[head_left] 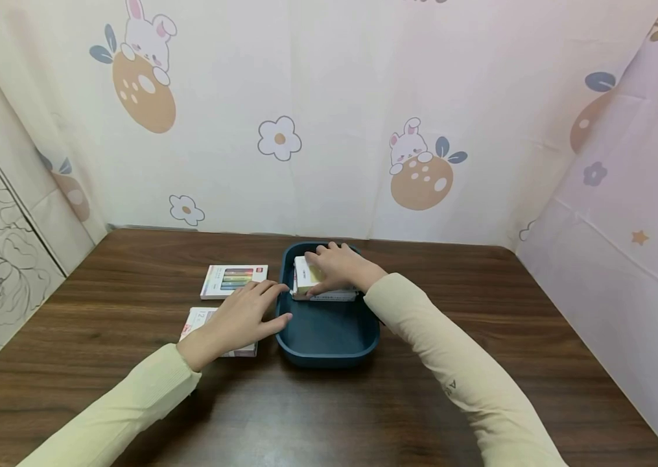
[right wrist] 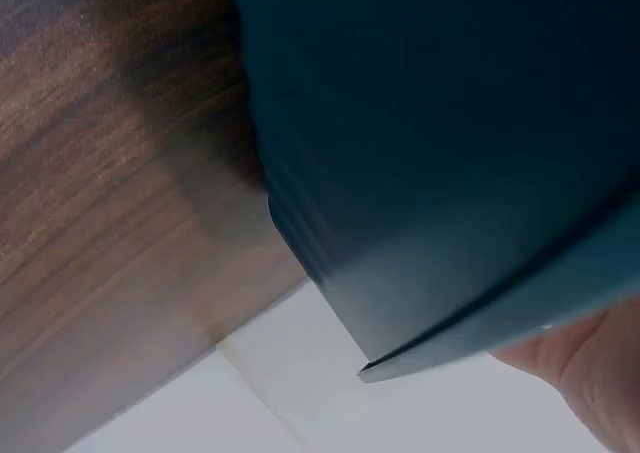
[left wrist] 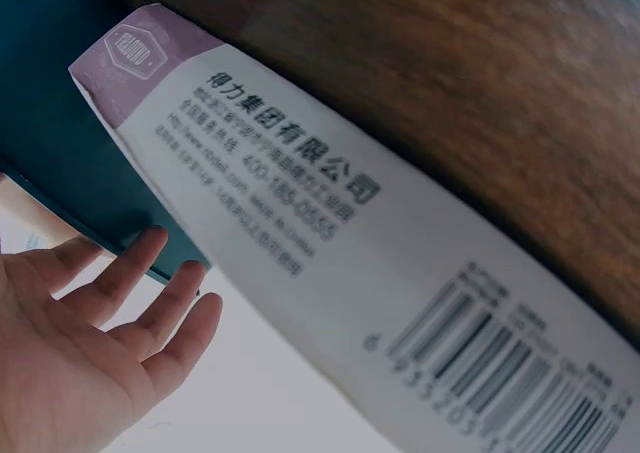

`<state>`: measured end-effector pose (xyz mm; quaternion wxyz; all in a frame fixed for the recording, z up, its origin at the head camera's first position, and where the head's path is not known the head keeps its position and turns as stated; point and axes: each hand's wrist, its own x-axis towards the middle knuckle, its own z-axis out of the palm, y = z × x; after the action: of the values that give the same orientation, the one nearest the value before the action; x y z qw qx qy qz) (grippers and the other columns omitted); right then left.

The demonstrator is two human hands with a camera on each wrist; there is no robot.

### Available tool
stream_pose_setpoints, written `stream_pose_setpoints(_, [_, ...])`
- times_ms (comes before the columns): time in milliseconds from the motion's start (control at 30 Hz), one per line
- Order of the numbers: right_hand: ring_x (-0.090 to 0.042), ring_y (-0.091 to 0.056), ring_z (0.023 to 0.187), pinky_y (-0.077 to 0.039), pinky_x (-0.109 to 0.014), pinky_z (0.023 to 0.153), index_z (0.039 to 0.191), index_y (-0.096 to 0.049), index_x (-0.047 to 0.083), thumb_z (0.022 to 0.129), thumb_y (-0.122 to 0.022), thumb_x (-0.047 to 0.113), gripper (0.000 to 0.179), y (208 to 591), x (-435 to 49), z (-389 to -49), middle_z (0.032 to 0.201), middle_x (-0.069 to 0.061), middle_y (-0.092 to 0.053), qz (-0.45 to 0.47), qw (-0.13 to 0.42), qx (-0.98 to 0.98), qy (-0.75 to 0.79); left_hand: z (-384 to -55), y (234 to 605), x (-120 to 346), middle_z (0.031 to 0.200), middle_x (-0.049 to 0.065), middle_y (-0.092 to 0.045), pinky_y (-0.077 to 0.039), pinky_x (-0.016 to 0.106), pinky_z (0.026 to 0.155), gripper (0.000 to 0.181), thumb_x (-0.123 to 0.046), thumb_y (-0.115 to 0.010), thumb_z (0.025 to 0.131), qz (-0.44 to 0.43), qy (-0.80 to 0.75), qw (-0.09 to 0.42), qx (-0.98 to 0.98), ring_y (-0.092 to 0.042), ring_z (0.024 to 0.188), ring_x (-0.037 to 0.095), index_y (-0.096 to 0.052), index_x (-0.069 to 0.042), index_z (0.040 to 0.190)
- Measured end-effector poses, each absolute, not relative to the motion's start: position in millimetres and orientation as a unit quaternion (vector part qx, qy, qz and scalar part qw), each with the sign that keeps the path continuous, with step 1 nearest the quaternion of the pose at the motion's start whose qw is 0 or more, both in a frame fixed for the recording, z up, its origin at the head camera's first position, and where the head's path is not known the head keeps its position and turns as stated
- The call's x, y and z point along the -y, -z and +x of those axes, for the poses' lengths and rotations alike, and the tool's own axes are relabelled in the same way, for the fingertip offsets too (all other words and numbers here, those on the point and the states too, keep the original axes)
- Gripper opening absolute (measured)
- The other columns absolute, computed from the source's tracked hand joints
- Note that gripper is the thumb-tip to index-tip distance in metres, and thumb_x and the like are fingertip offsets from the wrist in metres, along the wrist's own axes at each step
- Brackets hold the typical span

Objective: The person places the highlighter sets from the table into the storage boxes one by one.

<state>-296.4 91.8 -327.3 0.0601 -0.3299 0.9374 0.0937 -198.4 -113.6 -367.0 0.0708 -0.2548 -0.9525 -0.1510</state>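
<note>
My right hand (head_left: 337,266) is reaching into the tray (head_left: 329,359) and spanning the yellow box (head_left: 303,277), thumb lying toward its near edge and fingers toward its far side; I cannot tell whether they are pinching it, since the tray wall is hiding the contact in the right wrist view. My left hand (head_left: 241,318) is grasping nothing: its fingers are spreading loosely, pointing toward the tray's left rim, and I cannot tell whether a fingertip is touching that rim. Inside the tray, the yellow box is occupying the far half, apparently resting on a white box (head_left: 340,296), while the near half is showing bare floor. Left of the tray, the purple box (left wrist: 300,193) is lying partly beneath my left hand, and the pen box (head_left: 238,279) is lying flat just beyond it. I am judging the work as part done: at least two boxes are sitting in the tray, and two are remaining outside. The table (head_left: 329,421) is supporting everything, and a curtain (head_left: 340,175) is hanging behind.
</note>
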Motion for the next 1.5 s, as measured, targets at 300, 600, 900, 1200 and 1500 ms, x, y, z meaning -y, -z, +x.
stream_pose_setpoints(300, [-0.031, -0.044, 0.12, -0.037, -0.048, 0.098, 0.142, -0.031, 0.014, 0.075, -0.055, 0.066, 0.088, 330.0, -90.4, -298.6, 0.134, -0.011, -0.046, -0.327, 0.046, -0.938, -0.104, -199.3, 366.5, 113.7, 0.125, 0.004, -0.055, -0.042, 0.048, 0.093, 0.053, -0.05, -0.051, 0.087, -0.258, 0.158, 0.076, 0.95, -0.052, 0.111, 0.026, -0.05, -0.017, 0.129])
stream_pose_setpoints(600, [-0.031, -0.045, 0.119, -0.037, -0.047, 0.099, 0.142, -0.032, 0.014, 0.076, -0.052, 0.069, 0.088, 332.8, -91.6, -299.8, 0.135, -0.011, -0.046, -0.328, 0.035, -0.939, -0.1, -199.4, 366.4, 113.5, 0.125, 0.004, -0.055, -0.042, 0.048, 0.093, 0.054, -0.05, -0.051, 0.087, -0.26, 0.159, 0.077, 0.949, -0.052, 0.112, 0.027, -0.05, -0.017, 0.129])
stream_pose_setpoints(900, [-0.031, -0.045, 0.12, -0.037, -0.048, 0.099, 0.142, -0.031, 0.016, 0.077, -0.052, 0.068, 0.086, 332.7, -93.2, -298.3, 0.136, -0.01, -0.045, -0.321, 0.041, -0.942, -0.09, -198.1, 365.6, 112.6, 0.126, 0.005, -0.054, -0.041, 0.048, 0.094, 0.054, -0.051, -0.05, 0.087, -0.257, 0.156, 0.074, 0.951, -0.051, 0.113, 0.027, -0.049, -0.018, 0.129])
stream_pose_setpoints(1200, [-0.033, -0.039, 0.128, -0.029, -0.052, 0.104, 0.143, -0.03, 0.016, 0.081, -0.049, 0.065, 0.081, 325.0, -100.8, -291.9, 0.14, -0.009, -0.041, -0.316, 0.04, -0.944, -0.082, -197.9, 366.9, 113.1, 0.127, 0.004, -0.054, -0.042, 0.047, 0.094, 0.054, -0.051, -0.049, 0.087, -0.257, 0.154, 0.07, 0.952, -0.052, 0.11, 0.026, -0.049, -0.018, 0.13])
stream_pose_setpoints(1500, [-0.032, -0.04, 0.126, -0.029, -0.052, 0.105, 0.143, -0.031, 0.016, 0.082, -0.051, 0.062, 0.079, 319.0, -112.6, -285.9, 0.14, -0.008, -0.041, -0.319, 0.016, -0.945, -0.065, -198.3, 367.4, 113.2, 0.127, 0.005, -0.054, -0.041, 0.048, 0.094, 0.054, -0.052, -0.049, 0.087, -0.256, 0.152, 0.07, 0.952, -0.052, 0.111, 0.027, -0.049, -0.018, 0.13])
